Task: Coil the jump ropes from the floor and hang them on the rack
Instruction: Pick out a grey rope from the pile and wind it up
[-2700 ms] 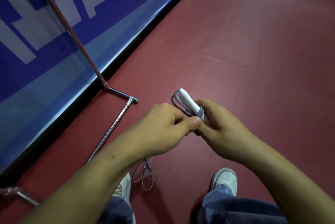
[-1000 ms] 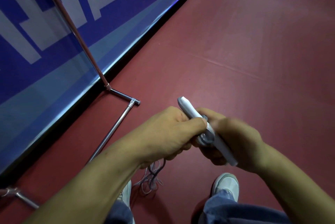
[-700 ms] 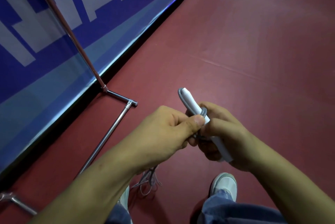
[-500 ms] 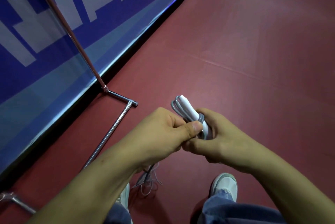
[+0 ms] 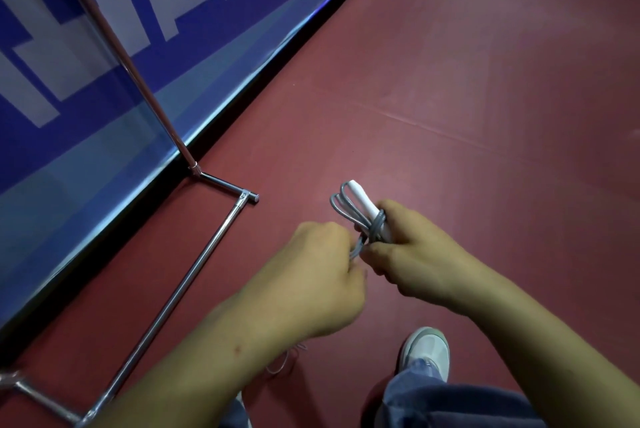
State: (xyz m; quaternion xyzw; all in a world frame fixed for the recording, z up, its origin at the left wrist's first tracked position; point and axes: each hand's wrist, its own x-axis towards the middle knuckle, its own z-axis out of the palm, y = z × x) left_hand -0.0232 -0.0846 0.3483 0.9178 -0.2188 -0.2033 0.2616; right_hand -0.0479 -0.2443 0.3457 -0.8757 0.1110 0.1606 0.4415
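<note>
Here, one jump rope, two hands

Dim, even indoor light. A pale sheen lies on the far red floor. The chrome rack glints near left. Corners darken and straight edges bow.

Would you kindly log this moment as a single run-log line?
phase: securing coil | right hand: grips jump rope bundle | left hand: pinches its cord | rack: rope not yet hung
</note>
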